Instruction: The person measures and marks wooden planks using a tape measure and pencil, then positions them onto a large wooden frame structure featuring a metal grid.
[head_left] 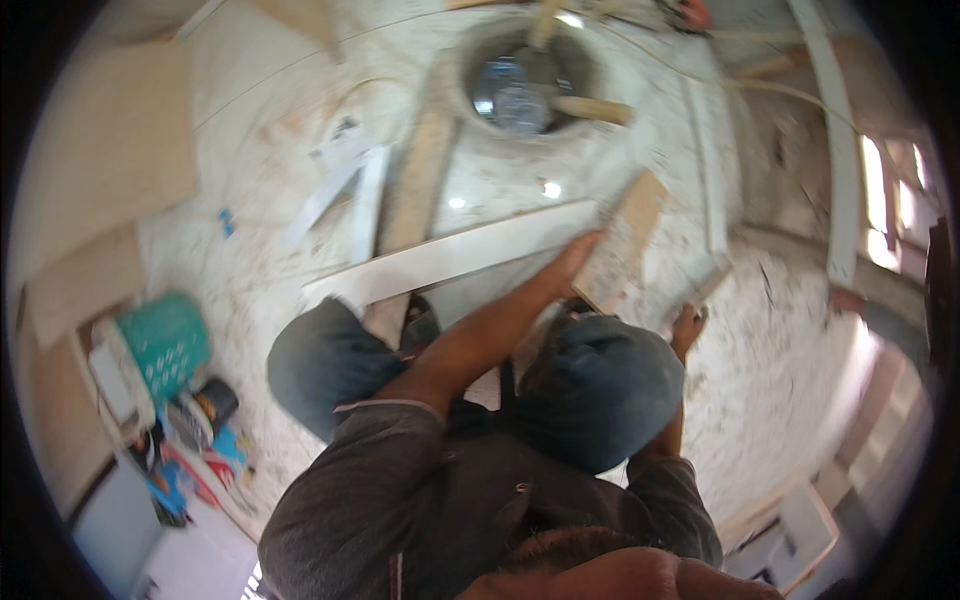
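Between my knees my left hand point(577, 262) grips the left edge of a short, worn wooden plank point(628, 235); some of its fingers are hidden. A long white board point(455, 255) slants across in front of my knees, and its right end reaches that hand. Beyond my right knee, my right hand point(687, 328) is low by the floor with its fingers curled. What it holds, if anything, is too blurred to tell. Just past its fingers lies a narrow piece of wood point(708, 281).
A round bucket point(468, 105) ahead contains plastic bottles point(512, 95) and wooden-handled tools. Left of it lie a long wooden board point(418, 180) and white strips point(368, 205). A green basket point(165, 345) stands at left, near brown sheets point(120, 130). A pale cable point(660, 70) crosses the far floor.
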